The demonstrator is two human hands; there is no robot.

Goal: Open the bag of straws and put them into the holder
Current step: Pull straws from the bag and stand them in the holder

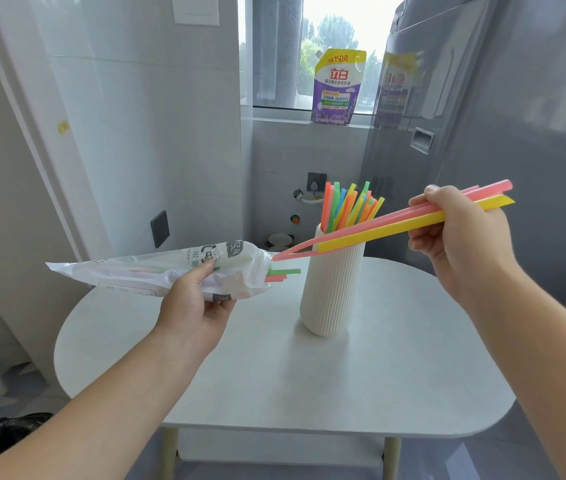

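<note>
Grey appliance (482,98): far right, tall, I see it behind the table.
Table (343,386): white, rounded, centre of my view. The holder stands on it.
Bag (156,268): white plastic, held above the table's left side, lying roughly level, open mouth facing right.
Holder (333,289): cream ribbed vase, upright, mid-table, just right of the bag's mouth.
Left hand (194,299): fingers curled under the bag, thumb on top, gripping it near the middle.
Right hand (461,233): raised at right, fingers and thumb pinching a few straws by their right ends.
Held straws (378,226): pink and yellow, slanting down-left across the holder's top. Pink tips are at the bag's mouth; I can't tell if they're clear of it.
Straws in holder (347,206): mixed bunch of orange, green, yellow and blue, standing fanned out of the top.
Straws in bag (283,274): green and pink ends poking out of the mouth, near the holder's left side.
Detergent pouch (338,88): far, on the window sill.
</note>
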